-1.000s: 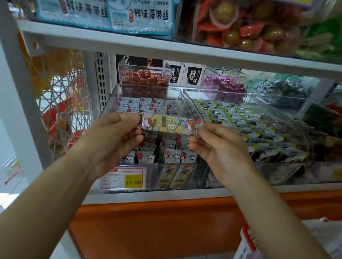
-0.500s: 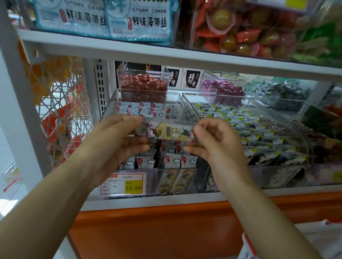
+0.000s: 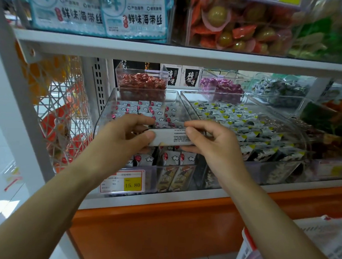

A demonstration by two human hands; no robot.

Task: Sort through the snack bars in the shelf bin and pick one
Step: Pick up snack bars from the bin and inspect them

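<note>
I hold one snack bar (image 3: 170, 137) level between both hands, in front of the clear shelf bin (image 3: 107, 107). Its white back with small printed text faces me. My left hand (image 3: 123, 138) pinches its left end between thumb and fingers. My right hand (image 3: 211, 143) pinches the right end the same way. Behind and below the bar, the bin holds several small packs (image 3: 157, 112) with white cloud and red marks. My hands hide the middle of the bin.
A second clear bin (image 3: 299, 109) of packs with yellow marks stands to the right. Small tubs of red sweets (image 3: 142, 81) and purple sweets (image 3: 221, 86) sit behind. A price tag (image 3: 123, 181) reads 15.80. An upper shelf (image 3: 171, 51) hangs overhead. A wire rack (image 3: 57, 110) is at left.
Both hands have turned the bar over: its coloured cartoon front showed before, and now the white printed back faces me. The hands stayed in front of the bin.
</note>
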